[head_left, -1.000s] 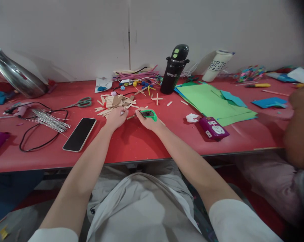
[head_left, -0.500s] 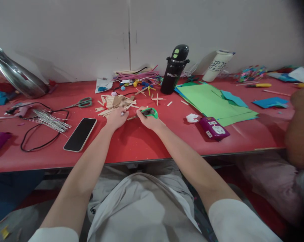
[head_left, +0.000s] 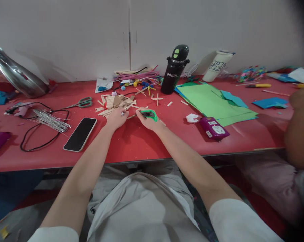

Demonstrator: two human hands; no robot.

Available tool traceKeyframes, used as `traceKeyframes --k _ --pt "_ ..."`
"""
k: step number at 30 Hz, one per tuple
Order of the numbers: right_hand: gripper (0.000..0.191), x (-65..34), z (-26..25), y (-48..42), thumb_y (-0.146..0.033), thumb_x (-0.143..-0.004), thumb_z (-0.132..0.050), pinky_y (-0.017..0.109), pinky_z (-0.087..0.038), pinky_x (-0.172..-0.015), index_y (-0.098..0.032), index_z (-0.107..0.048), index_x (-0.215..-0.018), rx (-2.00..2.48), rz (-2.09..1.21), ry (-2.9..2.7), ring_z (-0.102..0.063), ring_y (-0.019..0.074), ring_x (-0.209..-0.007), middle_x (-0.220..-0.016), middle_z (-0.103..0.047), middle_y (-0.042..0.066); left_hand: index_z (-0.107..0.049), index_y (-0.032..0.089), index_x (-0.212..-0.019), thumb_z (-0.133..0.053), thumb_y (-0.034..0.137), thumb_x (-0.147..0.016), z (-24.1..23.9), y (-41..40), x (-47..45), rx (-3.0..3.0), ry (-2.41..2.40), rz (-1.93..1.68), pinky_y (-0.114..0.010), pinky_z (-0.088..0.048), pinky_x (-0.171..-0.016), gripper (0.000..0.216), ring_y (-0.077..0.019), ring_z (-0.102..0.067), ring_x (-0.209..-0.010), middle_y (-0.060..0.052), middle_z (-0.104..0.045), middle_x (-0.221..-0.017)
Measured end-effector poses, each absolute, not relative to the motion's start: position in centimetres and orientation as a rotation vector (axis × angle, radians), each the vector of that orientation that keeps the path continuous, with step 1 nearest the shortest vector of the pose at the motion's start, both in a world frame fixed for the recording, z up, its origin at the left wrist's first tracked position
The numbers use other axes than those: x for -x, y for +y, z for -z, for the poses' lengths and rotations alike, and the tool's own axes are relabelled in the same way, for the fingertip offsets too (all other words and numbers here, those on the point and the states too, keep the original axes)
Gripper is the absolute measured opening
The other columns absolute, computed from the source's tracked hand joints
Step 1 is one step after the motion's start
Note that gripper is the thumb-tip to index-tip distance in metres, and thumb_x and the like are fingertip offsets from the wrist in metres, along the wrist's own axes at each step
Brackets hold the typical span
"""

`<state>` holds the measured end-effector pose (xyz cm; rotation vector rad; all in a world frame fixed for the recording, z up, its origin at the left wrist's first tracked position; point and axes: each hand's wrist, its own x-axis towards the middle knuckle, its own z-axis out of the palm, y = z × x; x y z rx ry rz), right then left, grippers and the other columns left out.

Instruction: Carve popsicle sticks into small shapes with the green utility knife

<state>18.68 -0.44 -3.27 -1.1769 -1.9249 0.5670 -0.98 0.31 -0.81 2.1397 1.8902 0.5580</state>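
My right hand (head_left: 147, 121) is closed around a green-handled cutter (head_left: 149, 114) on the red table (head_left: 131, 141). The cutter's tip meets a thin wooden stick (head_left: 131, 117) that lies between my hands. My left hand (head_left: 116, 118) rests on the table with its fingers curled at the stick's left end, pinching something small that I cannot make out. Just beyond both hands lies a heap of wooden craft sticks (head_left: 115, 102).
A phone (head_left: 80, 133) and a black cable (head_left: 38, 134) lie left, with scissors (head_left: 81, 102) and thin metal wires (head_left: 49, 121). A black bottle (head_left: 174, 69), green paper sheets (head_left: 212, 101) and a purple device (head_left: 213, 127) are right. Another person's arm (head_left: 299, 127) is at the right edge.
My right hand has shifted the cutter slightly left along the stick, toward my left hand. The left hand has barely moved.
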Motion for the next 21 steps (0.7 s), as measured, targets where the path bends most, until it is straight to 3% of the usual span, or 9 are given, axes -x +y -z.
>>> traceKeyframes --k 6,13,21 --pt "0.035 -18.90 3.26 -0.12 -0.048 -0.099 -0.042 0.037 -0.050 -0.087 -0.025 -0.059 -0.080 1.223 -0.561 -1.881 -0.065 0.0246 -0.089 -0.082 -0.067 0.005 -0.072 0.021 -0.093 -0.048 0.041 -0.094 0.91 0.45 0.92 -2.150 1.888 -0.558 -0.034 -0.047 -0.078 0.031 -0.0269 -0.068 -0.101 -0.009 -0.077 -0.106" --pt "0.034 -18.73 3.19 -0.63 -0.051 -0.099 -0.041 0.032 -0.050 -0.085 -0.024 -0.060 -0.090 1.149 -0.584 -1.904 -0.065 0.0202 -0.086 -0.086 -0.068 0.003 -0.072 0.021 -0.093 -0.047 0.041 -0.094 0.88 0.37 0.90 -2.144 1.892 -0.570 -0.035 -0.045 -0.073 0.032 -0.0272 -0.068 -0.097 -0.009 -0.077 -0.101" --pt "0.034 -18.93 3.02 -0.37 -0.047 -0.100 -0.040 0.039 -0.049 -0.091 -0.024 -0.058 -0.082 1.230 -0.549 -1.908 -0.064 0.0255 -0.092 -0.084 -0.066 0.006 -0.073 0.020 -0.093 -0.049 0.040 -0.094 0.46 0.07 0.73 -2.128 1.895 -0.567 -0.034 -0.046 -0.073 0.031 -0.0268 -0.068 -0.096 -0.009 -0.077 -0.100"
